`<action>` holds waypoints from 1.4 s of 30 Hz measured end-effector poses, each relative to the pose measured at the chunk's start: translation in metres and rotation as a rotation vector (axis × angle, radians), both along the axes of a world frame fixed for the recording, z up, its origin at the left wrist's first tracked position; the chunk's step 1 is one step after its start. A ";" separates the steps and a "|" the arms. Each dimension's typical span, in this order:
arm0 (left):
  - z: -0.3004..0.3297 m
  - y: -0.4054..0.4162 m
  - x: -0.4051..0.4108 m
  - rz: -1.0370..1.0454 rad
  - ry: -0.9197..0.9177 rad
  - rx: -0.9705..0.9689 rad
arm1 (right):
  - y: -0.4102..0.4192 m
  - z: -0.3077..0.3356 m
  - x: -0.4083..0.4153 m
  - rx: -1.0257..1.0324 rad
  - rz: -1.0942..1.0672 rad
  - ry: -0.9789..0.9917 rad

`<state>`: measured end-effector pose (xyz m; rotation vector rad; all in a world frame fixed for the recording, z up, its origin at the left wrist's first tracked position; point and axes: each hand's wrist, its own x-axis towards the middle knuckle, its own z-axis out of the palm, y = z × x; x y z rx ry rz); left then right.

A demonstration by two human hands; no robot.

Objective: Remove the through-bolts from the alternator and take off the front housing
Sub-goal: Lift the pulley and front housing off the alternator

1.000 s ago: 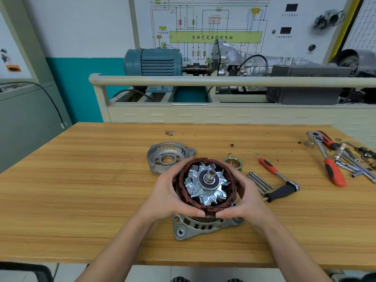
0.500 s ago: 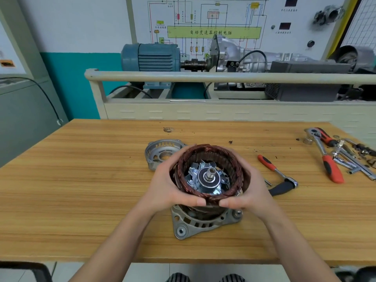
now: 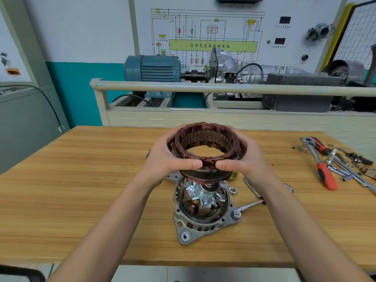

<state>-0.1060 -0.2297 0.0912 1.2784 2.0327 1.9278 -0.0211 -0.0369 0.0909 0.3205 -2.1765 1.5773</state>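
Both hands hold the copper-wound stator ring (image 3: 206, 147) in the air above the alternator. My left hand (image 3: 166, 157) grips its left side and my right hand (image 3: 247, 159) its right side, thumbs meeting at the near rim. Below it the silver aluminium housing (image 3: 200, 222) stands on the wooden table (image 3: 81, 190) with the rotor and its claw poles (image 3: 200, 197) exposed inside. A removed housing part (image 3: 173, 177) lies mostly hidden behind my left hand. A long through-bolt (image 3: 249, 205) lies right of the housing.
A nut (image 3: 233, 190) and a thin rod (image 3: 251, 186) lie beside the housing. Red-handled ratchets (image 3: 325, 171), sockets and loose small parts (image 3: 354, 159) lie at the table's right. A rail (image 3: 223, 88) and a motor training stand (image 3: 152, 68) rise behind the table.
Both hands lifted the stator ring straight up off the rotor; it now hangs clear above the housing, leaving the rotor uncovered. The camera tilted and moved closer.
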 end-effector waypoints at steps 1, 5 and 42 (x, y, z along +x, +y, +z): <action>0.003 -0.004 -0.003 0.008 -0.012 -0.006 | -0.002 0.005 -0.006 0.015 0.011 -0.020; -0.002 -0.027 -0.023 0.099 -0.094 -0.001 | -0.015 0.015 -0.041 0.081 0.048 -0.115; -0.098 -0.136 -0.060 0.504 -0.067 -0.313 | -0.117 -0.020 -0.179 1.188 0.393 -0.452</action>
